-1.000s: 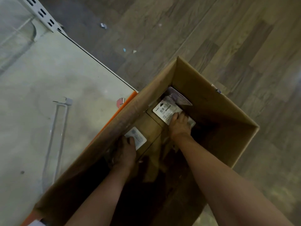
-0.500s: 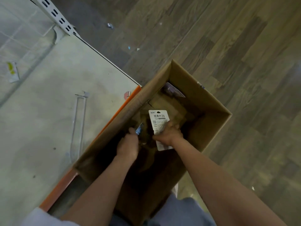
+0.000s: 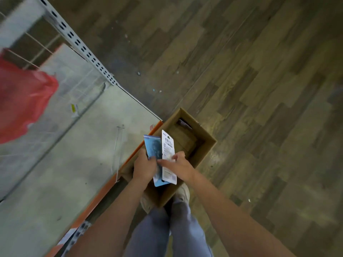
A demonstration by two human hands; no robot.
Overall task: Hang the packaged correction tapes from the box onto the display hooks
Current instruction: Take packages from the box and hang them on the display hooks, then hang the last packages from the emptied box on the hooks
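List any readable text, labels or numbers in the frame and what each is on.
None can be read reliably.
White package, held in right hand: dark header, print lines and a barcode-like patch, all blurred.
Blue package, held in left hand: no legible print.
Yellow tag on the shelf: too small and blurred.

Left hand (image 3: 144,166) grips blue pack (image 3: 153,148), right hand (image 3: 179,164) white pack (image 3: 168,145) (above the box (image 3: 202,154)).

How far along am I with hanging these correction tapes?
Done: two packs are out of the cardboard box. In hand: your left hand holds the blue pack, your right hand the white pack. Left: neither is hung yet; one loose hook lies on the shelf.
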